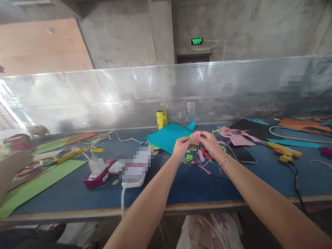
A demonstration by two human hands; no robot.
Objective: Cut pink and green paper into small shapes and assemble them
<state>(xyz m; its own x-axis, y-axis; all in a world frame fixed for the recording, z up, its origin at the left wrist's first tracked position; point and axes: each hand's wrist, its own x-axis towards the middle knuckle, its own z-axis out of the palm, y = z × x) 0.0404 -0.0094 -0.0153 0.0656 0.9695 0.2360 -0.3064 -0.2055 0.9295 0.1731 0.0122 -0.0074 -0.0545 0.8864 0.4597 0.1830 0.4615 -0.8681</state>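
Both my hands meet over the middle of the blue table. Between the fingertips of my right hand point(208, 141) is a small rounded pink paper piece point(197, 137). My left hand point(182, 144) pinches its left side, where a bit of green paper point(191, 136) shows. Below the hands lie pink and green paper scraps point(201, 155) and scissors with red and yellow handles point(206, 153), partly hidden by my right hand. A turquoise paper sheet point(166, 135) is spread just behind my left hand.
To the left are a charging phone point(137, 169), a purple power strip point(100, 174) and green paper point(52, 180). A person's blurred arm point(12, 169) reaches in at far left. On the right lie a dark phone point(241, 154), a yellow glue gun point(284, 151) and cut pink paper point(240, 138).
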